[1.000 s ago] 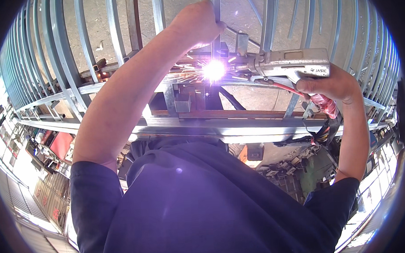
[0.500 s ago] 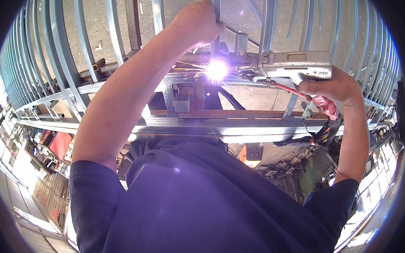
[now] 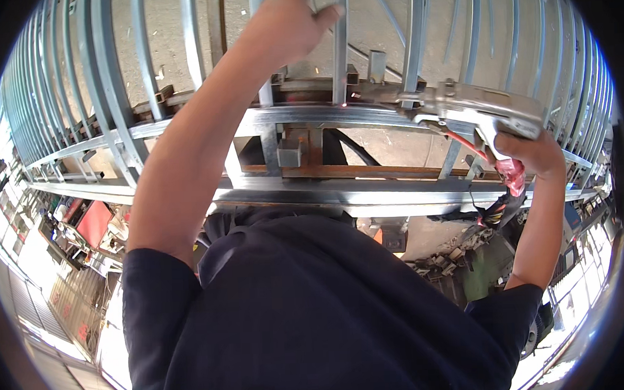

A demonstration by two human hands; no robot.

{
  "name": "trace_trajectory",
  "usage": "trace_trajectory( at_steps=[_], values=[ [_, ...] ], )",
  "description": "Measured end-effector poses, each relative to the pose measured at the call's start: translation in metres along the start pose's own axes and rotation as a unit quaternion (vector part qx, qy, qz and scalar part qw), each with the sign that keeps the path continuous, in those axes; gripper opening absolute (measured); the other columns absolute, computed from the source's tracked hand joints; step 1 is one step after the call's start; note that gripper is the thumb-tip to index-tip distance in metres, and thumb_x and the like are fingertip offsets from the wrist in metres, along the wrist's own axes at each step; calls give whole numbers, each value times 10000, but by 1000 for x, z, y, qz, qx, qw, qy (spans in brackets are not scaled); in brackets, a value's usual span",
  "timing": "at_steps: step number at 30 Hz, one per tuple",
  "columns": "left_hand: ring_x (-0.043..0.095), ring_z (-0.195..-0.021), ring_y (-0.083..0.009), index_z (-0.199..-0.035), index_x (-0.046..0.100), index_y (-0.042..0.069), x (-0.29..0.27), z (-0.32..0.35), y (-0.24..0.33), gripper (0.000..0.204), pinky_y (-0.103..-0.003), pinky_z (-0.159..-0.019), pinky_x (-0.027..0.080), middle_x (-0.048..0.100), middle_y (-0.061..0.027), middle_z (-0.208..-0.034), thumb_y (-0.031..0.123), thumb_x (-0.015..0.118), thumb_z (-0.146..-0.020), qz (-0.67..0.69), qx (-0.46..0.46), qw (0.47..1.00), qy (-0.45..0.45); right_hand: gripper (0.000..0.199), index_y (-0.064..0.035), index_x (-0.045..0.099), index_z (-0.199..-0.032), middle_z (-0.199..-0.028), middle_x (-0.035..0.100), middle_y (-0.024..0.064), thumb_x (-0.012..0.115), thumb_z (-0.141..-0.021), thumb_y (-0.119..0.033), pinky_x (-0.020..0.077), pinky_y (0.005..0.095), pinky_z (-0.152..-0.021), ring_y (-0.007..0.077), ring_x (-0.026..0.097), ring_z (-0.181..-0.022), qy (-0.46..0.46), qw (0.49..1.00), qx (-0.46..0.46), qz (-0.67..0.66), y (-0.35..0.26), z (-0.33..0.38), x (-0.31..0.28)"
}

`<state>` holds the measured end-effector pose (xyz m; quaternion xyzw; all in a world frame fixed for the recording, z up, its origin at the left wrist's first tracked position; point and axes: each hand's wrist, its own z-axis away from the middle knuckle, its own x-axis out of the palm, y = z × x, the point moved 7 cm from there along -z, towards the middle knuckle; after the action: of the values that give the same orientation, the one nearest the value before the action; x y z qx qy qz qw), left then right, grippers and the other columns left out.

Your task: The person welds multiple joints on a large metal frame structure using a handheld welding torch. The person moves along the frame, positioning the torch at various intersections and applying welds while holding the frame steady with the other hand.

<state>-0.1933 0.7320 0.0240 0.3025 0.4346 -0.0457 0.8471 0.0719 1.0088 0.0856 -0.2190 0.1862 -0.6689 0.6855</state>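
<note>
L hand point(image 3: 289, 20) high on bar point(image 3: 339, 49), R hand point(image 3: 530, 153) gripping welding gun point(image 3: 474, 110).

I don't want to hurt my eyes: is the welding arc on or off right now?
Off. No bright flash at the torch tip, only a small red glow on the rail where it points. The right hand holds the torch.

Two hands are showing: one left hand point(image 3: 289, 20) is reaching up to a bar, and one right hand point(image 3: 530, 153) is holding one silver welding tool point(image 3: 474, 107). One red cable point(image 3: 510, 171) is hanging under that tool. One big metal gate frame point(image 3: 309, 119) is lying flat, and its thin upright bars are too many to count. Two short square tube pieces point(image 3: 363, 73) are sitting on the frame.
</note>
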Motion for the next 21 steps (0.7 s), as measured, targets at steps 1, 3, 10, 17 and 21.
trace_trajectory(
  at_steps=[1, 3, 10, 17, 21],
  values=[
    [731, -1052, -345, -1439, 560, 3, -18, 16, -5, 718, -427, -959, 561, 742, -215, -1173, 563, 610, -991, 56, -17, 998, -4, 507, 17, 667, -1191, -957, 754, 147, 888, -841, -276, 635, 369, -682, 229, 742, -773, -21, 998, -35, -38, 3, 9, 2],
    [735, -971, -250, -1340, 647, 6, -49, 68, -30, 600, -380, -864, 566, 760, -190, -1062, 490, 659, -986, 123, -46, 989, 74, 461, 20, 666, -1207, -992, 759, 147, 849, -881, -249, 639, 358, -693, 223, 749, -798, -5, 996, -67, -54, 13, 26, 13],
    [629, -1167, -400, -1331, 631, -16, 21, 247, -161, 632, -482, -1019, 469, 695, -221, -1217, 449, 724, -913, -48, -119, 989, 78, 628, -57, 568, -1460, -1167, 739, 90, 804, -930, -298, 570, 277, -765, 137, 682, -884, 17, 988, -145, 46, -1, 57, 127],
    [576, -1264, -461, -1481, 408, -131, 87, 254, -171, 975, -518, -1117, 391, 618, -321, -1323, 579, 711, -886, 23, -185, 978, 97, 708, -152, 497, -1548, -1229, 736, 117, 806, -920, -256, 514, 337, -987, 167, 677, -1125, 15, 965, -174, 194, -11, 62, 227],
    [559, -1272, -472, -1473, 380, -144, 89, 254, -155, 1067, -527, -1137, 357, 590, -306, -1363, 634, 739, -835, 9, -181, 974, 134, 712, -64, 470, -1551, -1393, 654, 148, 791, -939, -234, 450, 352, -1080, 186, 590, -1287, 9, 963, -169, 208, -8, 67, 262]
  ],
)
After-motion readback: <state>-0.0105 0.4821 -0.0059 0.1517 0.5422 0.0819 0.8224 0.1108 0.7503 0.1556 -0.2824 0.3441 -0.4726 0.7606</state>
